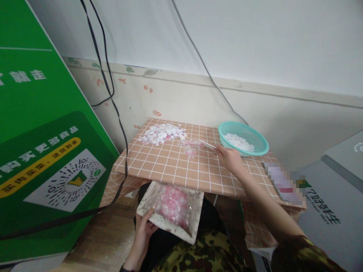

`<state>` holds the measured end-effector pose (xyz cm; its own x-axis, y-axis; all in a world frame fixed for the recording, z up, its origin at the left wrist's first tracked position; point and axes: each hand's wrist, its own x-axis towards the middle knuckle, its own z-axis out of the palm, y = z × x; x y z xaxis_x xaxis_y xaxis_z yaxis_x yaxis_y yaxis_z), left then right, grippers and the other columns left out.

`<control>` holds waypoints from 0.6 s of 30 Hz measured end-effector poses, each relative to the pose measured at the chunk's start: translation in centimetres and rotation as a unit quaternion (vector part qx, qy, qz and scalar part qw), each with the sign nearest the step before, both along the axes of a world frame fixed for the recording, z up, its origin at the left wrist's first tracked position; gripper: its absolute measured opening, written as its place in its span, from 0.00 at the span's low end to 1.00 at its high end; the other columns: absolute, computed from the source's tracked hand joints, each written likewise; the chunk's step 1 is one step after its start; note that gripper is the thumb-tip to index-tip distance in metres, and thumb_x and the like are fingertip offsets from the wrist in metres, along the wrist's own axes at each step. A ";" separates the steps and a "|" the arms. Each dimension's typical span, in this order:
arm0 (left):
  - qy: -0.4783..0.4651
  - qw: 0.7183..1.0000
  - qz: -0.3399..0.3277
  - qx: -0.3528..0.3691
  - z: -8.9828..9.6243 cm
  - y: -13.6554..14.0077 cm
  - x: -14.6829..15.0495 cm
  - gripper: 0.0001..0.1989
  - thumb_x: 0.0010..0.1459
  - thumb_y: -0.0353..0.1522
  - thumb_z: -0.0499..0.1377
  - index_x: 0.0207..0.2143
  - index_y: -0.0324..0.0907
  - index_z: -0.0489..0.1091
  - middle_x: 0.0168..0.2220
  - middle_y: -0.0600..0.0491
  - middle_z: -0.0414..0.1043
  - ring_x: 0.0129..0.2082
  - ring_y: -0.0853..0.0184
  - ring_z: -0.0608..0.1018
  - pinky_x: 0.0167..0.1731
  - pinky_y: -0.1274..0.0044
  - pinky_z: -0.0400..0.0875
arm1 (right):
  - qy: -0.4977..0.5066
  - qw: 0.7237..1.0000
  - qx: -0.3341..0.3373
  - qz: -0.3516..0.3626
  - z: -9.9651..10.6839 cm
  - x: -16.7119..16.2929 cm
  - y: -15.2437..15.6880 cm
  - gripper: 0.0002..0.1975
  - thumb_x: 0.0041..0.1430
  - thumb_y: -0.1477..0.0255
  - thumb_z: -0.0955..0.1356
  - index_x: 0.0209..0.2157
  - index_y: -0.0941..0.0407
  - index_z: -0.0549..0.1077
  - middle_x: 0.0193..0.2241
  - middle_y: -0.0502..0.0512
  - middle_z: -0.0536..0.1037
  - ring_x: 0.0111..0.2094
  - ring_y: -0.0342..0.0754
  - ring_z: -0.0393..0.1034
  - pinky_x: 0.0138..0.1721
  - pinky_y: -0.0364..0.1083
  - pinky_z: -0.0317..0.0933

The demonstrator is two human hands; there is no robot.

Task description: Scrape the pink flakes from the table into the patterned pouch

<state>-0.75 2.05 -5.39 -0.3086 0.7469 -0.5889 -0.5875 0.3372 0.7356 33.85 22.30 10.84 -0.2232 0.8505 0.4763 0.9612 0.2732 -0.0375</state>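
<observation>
My left hand (144, 228) grips the near left edge of a pale, speckled shallow square tray (181, 233), thumb on top. The tray is tilted just below the table's front edge, over my lap. Inside it lies a heap of shiny pink and clear film pieces (172, 204). My right hand (229, 158) is closed on a thin white flat strip (208, 144), whose exact kind I cannot make out. The strip's tip reaches a thin scatter of pink, see-through pieces (190, 150) on the checked tablecloth (170, 168).
A pile of small white pieces (163, 134) lies at the table's back left. Beside my right hand stands a teal plastic basket (263, 146) holding white pieces (239, 141). A phone-like slab (276, 181), partly blurred, lies at the right. Black cables (122, 130) hang before a green panel (53, 143).
</observation>
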 end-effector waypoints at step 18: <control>0.003 1.000 -0.006 0.017 -0.5 -0.1 0.0 0.33 0.56 0.37 0.65 0.63 0.50 0.61 0.54 0.44 0.74 0.38 0.58 0.82 0.38 0.62 0.80 | 0.163 0.983 -0.029 0.075 -0.3 1.2 -5.1 0.20 0.69 0.60 0.63 0.45 0.56 0.83 0.28 0.59 0.84 0.24 0.50 0.75 0.27 0.45 0.61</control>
<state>-0.79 1.99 -5.87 -0.3023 0.7701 -0.5618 -0.5795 0.3196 0.7497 35.02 17.18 10.50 -0.1920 0.8472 0.4954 0.8443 0.3999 -0.3567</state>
